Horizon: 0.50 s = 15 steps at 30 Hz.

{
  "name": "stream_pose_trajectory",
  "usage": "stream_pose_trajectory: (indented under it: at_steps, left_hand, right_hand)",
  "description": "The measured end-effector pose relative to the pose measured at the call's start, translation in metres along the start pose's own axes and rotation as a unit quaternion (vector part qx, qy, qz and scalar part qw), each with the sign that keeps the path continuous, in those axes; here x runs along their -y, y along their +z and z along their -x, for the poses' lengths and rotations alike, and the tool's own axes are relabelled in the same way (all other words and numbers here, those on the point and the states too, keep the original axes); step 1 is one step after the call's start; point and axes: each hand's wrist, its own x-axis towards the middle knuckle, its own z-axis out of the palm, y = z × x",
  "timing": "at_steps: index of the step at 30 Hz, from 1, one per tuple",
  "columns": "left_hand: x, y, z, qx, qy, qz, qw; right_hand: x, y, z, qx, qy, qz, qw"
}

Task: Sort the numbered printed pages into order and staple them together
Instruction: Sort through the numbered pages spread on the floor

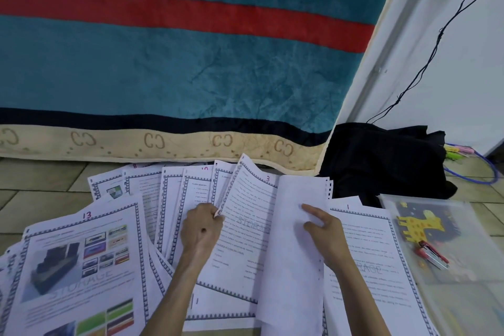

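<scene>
Head view, floor: the printed pages lie fanned over the tiled floor (41,180), not on any tabletop, each with its pink handwritten number at the top edge, I'd say so the numbers can be read at a glance.
Page 13 (81,267): at 8 o'clock of the spread, face up, pictures showing, apart from both hands.
Page 3 (245,226): centre, tilted up off the pile, its left edge lifted.
Left hand (203,229): back of the hand toward me, fingers curled, pinching the left edge of page 3 together with a pencil (222,206); forearm comes in from 6 o'clock.
Blank-backed sheet (294,248): curled over beside page 3, punched holes down its right edge; it looks turned aside to bare the number beneath.
Right hand (324,232): relaxed and fairly wide, forefinger stretched out and resting on the blank sheet, holding it flat rather than gripping.
Page 1 (376,254): at 3 o'clock, flat, partly under the right wrist.
Stapler (432,254): red, lying on a clear plastic folder (463,294) with a yellow giraffe, at 4 o'clock, untouched.
Progress: sorting seems under way; stapling not yet begun.
Behind: a teal blanket (177,71) with a red stripe at 12 o'clock, black cloth (381,158) at 2 o'clock.
</scene>
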Motion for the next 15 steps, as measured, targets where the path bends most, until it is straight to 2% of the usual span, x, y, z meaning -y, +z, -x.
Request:
stream_pose_trajectory:
  at_steps: [5, 9, 11, 13, 15]
  left_hand:
    - [0.007, -0.014, 0.001, 0.054, -0.002, 0.019, 0.998]
    - [-0.011, -0.021, 0.016, 0.029, 0.01, 0.088, 0.996]
    - [-0.02, -0.022, 0.023, 0.038, 0.021, 0.114, 0.993]
    - [-0.029, -0.026, 0.029, 0.038, 0.036, 0.089, 0.995]
    - [-0.029, -0.036, 0.03, 0.016, 0.054, 0.059, 0.997]
  right_hand:
    - [0.01, 0.002, 0.006, 0.029, 0.002, 0.002, 1.0]
    - [0.024, 0.014, 0.018, 0.105, -0.104, 0.085, 0.985]
    - [0.032, 0.031, 0.025, 0.138, -0.108, 0.046, 0.983]
    - [0.032, 0.049, 0.028, 0.177, -0.083, -0.042, 0.98]
    - [0.023, 0.068, 0.024, 0.206, -0.036, -0.073, 0.975]
